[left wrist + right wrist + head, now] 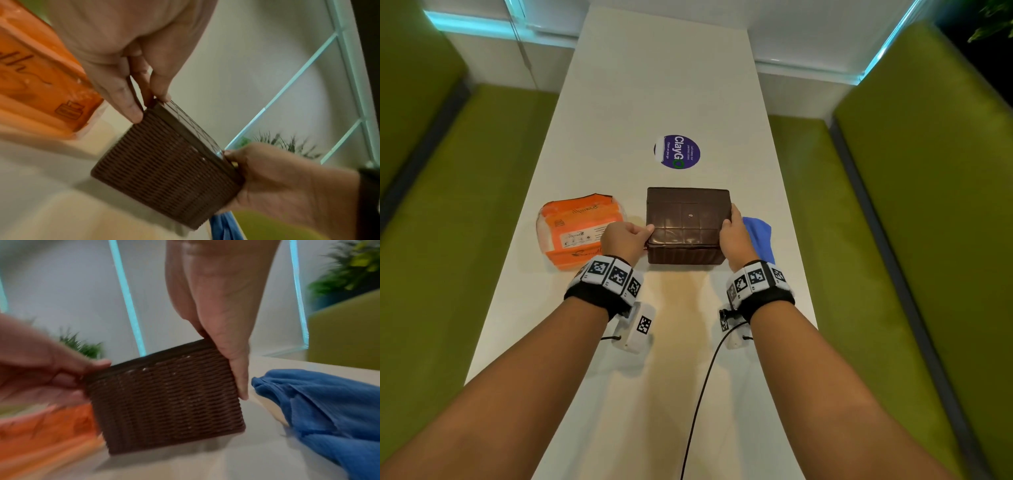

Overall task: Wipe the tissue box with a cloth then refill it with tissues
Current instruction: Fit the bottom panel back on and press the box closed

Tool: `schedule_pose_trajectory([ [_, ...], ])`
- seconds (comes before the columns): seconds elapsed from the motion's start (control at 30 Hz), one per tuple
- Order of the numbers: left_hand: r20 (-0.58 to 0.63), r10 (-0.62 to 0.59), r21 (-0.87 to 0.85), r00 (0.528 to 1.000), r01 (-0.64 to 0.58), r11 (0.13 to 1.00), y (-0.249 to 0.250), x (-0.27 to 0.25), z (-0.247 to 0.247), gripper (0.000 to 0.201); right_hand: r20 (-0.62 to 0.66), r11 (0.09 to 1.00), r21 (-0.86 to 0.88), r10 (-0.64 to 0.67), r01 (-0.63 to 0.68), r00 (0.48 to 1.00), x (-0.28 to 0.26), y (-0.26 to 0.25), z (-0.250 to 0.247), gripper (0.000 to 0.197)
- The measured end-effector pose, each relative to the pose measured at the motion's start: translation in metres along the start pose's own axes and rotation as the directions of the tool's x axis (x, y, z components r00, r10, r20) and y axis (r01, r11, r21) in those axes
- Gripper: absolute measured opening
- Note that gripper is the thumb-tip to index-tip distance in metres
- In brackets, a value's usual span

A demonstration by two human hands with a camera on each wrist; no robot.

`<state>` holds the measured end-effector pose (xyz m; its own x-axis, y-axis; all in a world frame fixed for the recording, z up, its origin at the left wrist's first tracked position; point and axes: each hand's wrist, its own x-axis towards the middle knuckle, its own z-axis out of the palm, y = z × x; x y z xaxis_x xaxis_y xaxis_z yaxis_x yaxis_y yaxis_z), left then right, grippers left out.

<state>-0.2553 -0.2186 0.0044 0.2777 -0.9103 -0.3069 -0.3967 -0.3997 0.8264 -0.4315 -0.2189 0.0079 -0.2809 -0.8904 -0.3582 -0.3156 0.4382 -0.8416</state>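
The brown woven tissue box [687, 224] stood on the white table [661, 85], between the orange tissue pack [578, 233] on its left and the crumpled blue cloth [760, 236] on its right. The left hand [625, 240] pinched the box's top left edge with thumb and fingers [131, 104]; the right hand [734, 236] clasped the right side, thumb over the top rim, fingers [238, 378] down the wall

The head view looks steeply down the long white desk [664, 85]; both wrist views sit low, close, sharing the brown woven-sided tissue box [168, 172].
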Motion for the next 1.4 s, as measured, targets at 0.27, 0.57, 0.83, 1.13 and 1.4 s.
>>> schedule_pose_trajectory([
  [0.27,0.324,-0.25,-0.257,0.912,0.339,0.905,0.012,0.015,-0.008,0.052,0.059,0.98,0.157,0.117,-0.125,0.991,0.001,-0.016,-0.023,0.059],
  [0.57,0.271,-0.208,-0.107,0.94,0.244,0.964,0.034,0.026,0.025,0.09,0.028,0.984,-0.171,-0.042,0.046,0.999,0.019,-0.017,-0.004,0.055],
  [0.83,0.344,-0.12,-0.202,0.931,0.199,0.959,0.021,0.033,0.028,0.05,0.069,0.998,0.06,0.009,-0.013,0.998,0.033,0.0,-0.005,0.05],
  [1.13,0.346,-0.091,-0.108,0.934,0.135,0.985,0.011,0.041,0.031,0.047,0.12,0.99,-0.11,-0.07,0.083,0.99,0.021,-0.005,-0.005,0.051],
  [1.4,0.171,0.278,0.39,0.945,-0.324,0.862,0.016,0.021,0.037,0.053,-0.004,0.951,-0.277,-0.147,0.14,0.989,0.015,-0.003,0.004,0.044],
])
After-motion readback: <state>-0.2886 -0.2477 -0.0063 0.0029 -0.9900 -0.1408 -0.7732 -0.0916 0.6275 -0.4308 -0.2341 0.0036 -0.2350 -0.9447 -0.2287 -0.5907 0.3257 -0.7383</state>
